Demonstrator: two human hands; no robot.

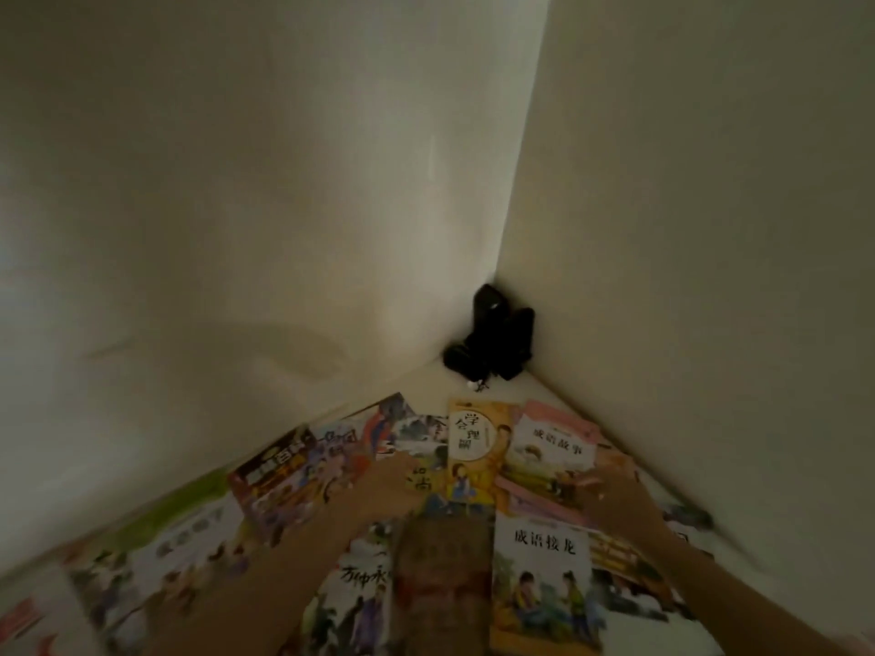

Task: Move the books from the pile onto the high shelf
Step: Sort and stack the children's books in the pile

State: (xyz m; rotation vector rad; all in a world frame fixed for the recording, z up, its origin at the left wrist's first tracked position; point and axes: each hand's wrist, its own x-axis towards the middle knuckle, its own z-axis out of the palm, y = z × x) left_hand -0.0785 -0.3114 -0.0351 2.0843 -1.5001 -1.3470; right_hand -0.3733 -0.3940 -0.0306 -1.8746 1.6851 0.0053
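Note:
Several colourful picture books lie flat and overlapping on a white shelf surface [440, 381] that runs into a wall corner. A yellow book [476, 437] and a pink book [551, 447] lie furthest in, and another yellow book [544, 580] lies nearer to me. My left hand [386, 482] rests flat on the books left of the far yellow one, holding nothing. My right hand [615, 490] is blurred, its fingers spread on the right edge of the pink book. More books [274, 471] fan out to the left along the wall.
A black object [492, 338] stands tucked into the corner where the two white walls meet. The left wall [236, 229] and the right wall [710, 229] close in the shelf. A strip of bare shelf shows between the books and the black object.

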